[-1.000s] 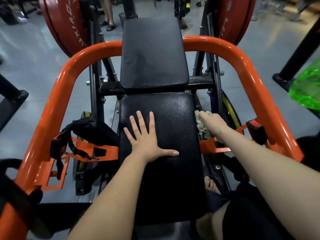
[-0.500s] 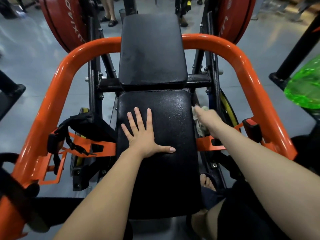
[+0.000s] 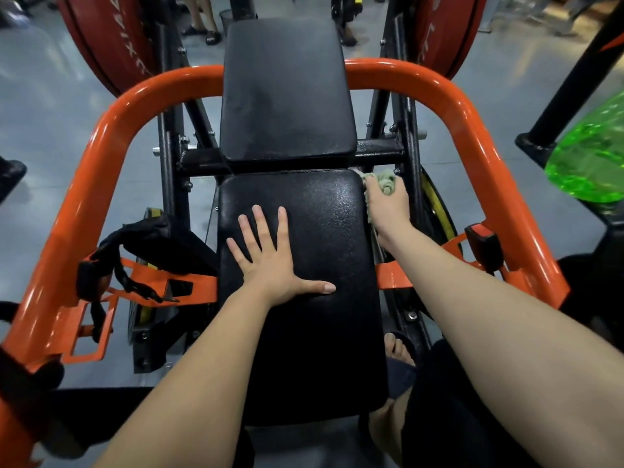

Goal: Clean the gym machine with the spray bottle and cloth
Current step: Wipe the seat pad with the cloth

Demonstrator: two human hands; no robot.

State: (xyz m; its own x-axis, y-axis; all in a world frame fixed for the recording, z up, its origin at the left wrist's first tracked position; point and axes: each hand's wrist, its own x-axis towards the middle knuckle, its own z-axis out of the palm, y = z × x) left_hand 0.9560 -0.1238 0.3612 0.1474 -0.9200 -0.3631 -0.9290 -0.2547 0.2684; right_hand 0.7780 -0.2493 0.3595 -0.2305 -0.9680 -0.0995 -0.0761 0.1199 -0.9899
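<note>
Grey glossy floor (image 3: pixel 50 96) is showing all round, with the gym machine (image 3: pixel 170 136) sitting centre.

Head view: an orange round-tube frame (image 3: pixel 101 157) is looping round two black cushions. Both are rounded rectangles in pebbled vinyl, seat pad (image 3: pixel 314 349) near and back pad (image 3: pixel 287 92) far, with a black square cross-bar (image 3: pixel 374 152) running between them.

Left hand (image 3: pixel 273 261) is lying flat on the seat pad, left of centre, fingers straight and spread, thumb pointing right, grasping nothing.

Right hand (image 3: pixel 388 207) is clenching a pale green crumpled cloth (image 3: pixel 383 182), terry-looking, and pressing it against the seat pad's far right corner edge.

Red weight plates (image 3: pixel 111 38) are hanging far left and far right. Black webbing strap (image 3: pixel 135 244) is draping over flat orange brackets left of the seat pad. A red-topped black buckle (image 3: pixel 483 238) is sitting right, beside the frame.

Green translucent plastic shape (image 3: pixel 591 163) is showing blurred at the right edge; cannot tell what it is.
</note>
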